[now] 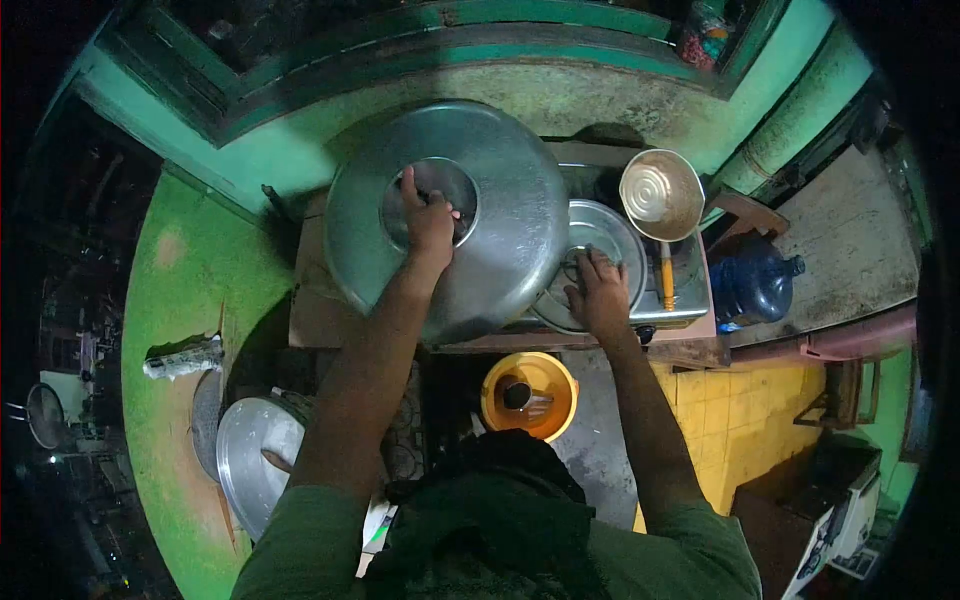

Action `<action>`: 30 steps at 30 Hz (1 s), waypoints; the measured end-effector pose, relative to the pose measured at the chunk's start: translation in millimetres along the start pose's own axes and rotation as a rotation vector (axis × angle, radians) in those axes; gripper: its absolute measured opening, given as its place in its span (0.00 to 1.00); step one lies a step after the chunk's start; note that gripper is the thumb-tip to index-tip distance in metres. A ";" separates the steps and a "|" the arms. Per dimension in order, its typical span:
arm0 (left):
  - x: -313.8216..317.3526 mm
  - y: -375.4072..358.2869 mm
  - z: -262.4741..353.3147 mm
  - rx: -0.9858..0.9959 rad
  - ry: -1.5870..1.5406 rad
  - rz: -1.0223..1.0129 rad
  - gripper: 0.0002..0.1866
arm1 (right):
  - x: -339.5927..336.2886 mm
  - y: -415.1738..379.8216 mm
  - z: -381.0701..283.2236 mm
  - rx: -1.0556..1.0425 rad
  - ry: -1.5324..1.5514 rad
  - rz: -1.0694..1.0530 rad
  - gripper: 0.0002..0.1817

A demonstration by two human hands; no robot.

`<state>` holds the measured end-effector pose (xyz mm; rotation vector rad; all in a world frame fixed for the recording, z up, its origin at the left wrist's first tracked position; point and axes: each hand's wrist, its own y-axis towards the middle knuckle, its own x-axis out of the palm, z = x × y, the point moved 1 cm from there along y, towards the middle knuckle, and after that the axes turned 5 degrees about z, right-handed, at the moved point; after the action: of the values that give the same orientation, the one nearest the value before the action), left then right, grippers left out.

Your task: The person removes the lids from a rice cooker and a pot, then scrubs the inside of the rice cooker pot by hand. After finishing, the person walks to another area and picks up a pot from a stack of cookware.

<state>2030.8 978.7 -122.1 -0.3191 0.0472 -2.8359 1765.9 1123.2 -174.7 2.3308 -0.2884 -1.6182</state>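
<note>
Hands [432, 232] on large domed lid [515, 205] and smaller lid [612, 232]

I count two sets of fingers: left fingers [409, 188] and right fingers [603, 267]. Inventory: one large domed metal vessel [515, 215]; one round metal lid [605, 226] beneath my right fingers; one handled saucepan [662, 195]; one stove [690, 292]; one orange bucket [497, 375]; one blue bottle [748, 284].

Dark green short-sleeved shirt [665, 555]
</note>
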 end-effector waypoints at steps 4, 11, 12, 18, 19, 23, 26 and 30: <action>13.3 8.9 -18.7 -0.074 -0.028 0.043 0.35 | 6.3 -7.3 7.1 -0.022 0.064 0.072 0.36; 21.5 16.8 -41.9 -0.171 -0.043 0.130 0.36 | -0.3 -6.8 -4.5 0.037 -0.076 -0.018 0.37; 22.2 18.7 -42.9 -0.172 -0.044 0.143 0.36 | 0.4 -5.3 -7.2 0.027 -0.072 -0.026 0.37; -4.3 0.1 -6.9 -0.163 0.289 -0.177 0.37 | 8.9 4.2 -5.8 0.027 -0.251 -0.082 0.33; -13.8 -15.1 13.5 -0.085 0.447 -0.259 0.39 | 14.2 2.2 2.3 -0.014 -0.258 -0.049 0.34; -91.0 -112.9 16.8 -0.108 0.404 -0.468 0.32 | 15.0 12.0 0.0 -0.054 -0.289 -0.109 0.32; -159.2 -198.3 12.7 -0.209 0.461 -0.478 0.28 | 7.5 20.0 -5.3 -0.050 -0.313 -0.167 0.31; -258.7 -310.5 40.2 -0.347 0.396 -0.368 0.23 | 14.6 21.9 7.0 -0.218 -0.248 0.033 0.28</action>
<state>2195.1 1350.1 -118.1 0.1925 0.6264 -3.2030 1764.4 1097.1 -182.2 1.9585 -0.1897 -1.8246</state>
